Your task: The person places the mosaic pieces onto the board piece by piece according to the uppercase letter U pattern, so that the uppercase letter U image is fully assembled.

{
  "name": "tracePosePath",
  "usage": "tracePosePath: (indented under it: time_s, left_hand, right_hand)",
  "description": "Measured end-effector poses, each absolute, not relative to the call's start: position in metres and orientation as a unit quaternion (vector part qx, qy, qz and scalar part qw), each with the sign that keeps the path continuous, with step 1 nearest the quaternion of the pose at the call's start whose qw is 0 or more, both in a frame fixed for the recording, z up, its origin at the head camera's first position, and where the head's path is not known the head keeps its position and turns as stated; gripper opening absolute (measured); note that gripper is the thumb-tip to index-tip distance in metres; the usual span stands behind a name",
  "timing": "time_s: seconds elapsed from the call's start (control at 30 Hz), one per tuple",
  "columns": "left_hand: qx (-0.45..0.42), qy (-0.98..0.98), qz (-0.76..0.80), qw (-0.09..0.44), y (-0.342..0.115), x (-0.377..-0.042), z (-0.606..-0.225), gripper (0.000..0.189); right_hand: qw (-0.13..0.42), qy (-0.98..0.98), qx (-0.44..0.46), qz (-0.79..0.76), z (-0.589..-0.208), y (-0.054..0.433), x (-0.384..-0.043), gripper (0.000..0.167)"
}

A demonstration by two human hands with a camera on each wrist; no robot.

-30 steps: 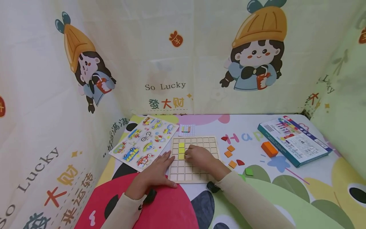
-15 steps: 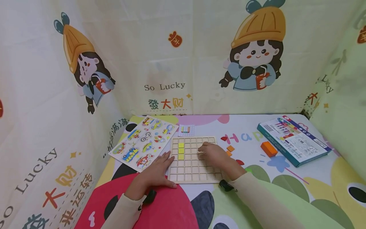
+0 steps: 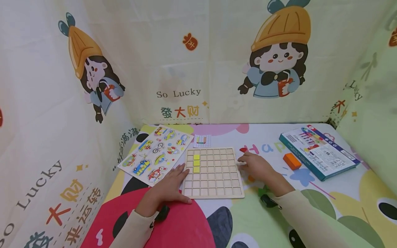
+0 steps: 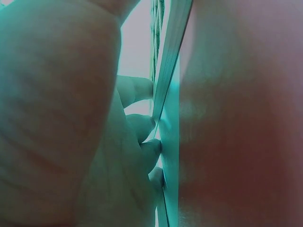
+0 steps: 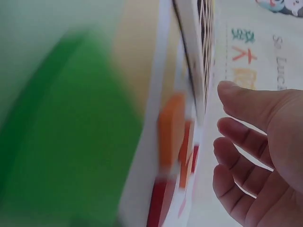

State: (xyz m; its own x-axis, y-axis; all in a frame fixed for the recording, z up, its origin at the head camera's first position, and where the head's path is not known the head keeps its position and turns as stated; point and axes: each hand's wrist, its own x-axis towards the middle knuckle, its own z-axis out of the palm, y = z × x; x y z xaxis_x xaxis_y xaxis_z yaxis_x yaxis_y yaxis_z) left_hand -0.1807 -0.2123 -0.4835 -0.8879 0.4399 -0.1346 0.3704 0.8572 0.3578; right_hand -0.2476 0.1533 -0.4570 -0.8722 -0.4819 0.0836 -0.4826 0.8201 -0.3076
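A wooden grid board [image 3: 217, 186] lies on the table with yellow square tiles [image 3: 196, 163] in one column. My left hand [image 3: 169, 184] lies flat at the board's left side, its fingertips touching the board's edge [image 4: 170, 56] in the left wrist view. Just past the board's right edge hovers my right hand [image 3: 257, 169], fingers loosely bent. Nothing is between that hand's fingers [image 5: 241, 137] in the right wrist view. Below it stand orange tiles [image 5: 171, 135] and a red piece [image 5: 160, 201]; a green tile [image 5: 71, 142] looms blurred near the camera. The hand partly covers these pieces in the head view.
A picture board [image 3: 158, 155] with vehicle drawings lies left of the grid. Behind the grid is a small pattern card [image 3: 202, 141]. At right sit an orange block [image 3: 292, 161] and a flat box [image 3: 319, 151]. A printed curtain [image 3: 223, 106] encloses the table.
My right hand has moved right, from beside the yellow tiles across the board to the loose pieces beyond its right edge. The left hand and the yellow tiles have stayed put.
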Motion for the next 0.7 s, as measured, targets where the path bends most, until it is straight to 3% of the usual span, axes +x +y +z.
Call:
tracePosePath:
  time_s: [0.2,0.7]
  left_hand:
    - [0.208,0.958,0.162,0.112,-0.212,-0.18,-0.482,0.12]
    - [0.215,0.956,0.165,0.108,-0.212,-0.18,-0.48,0.12]
  right_hand:
    - [-0.045,-0.962,0.205,0.172,-0.458,0.177,-0.246,0.032]
    - [-0.079,-0.959,0.191,0.194,-0.457,0.21,-0.234,0.026]
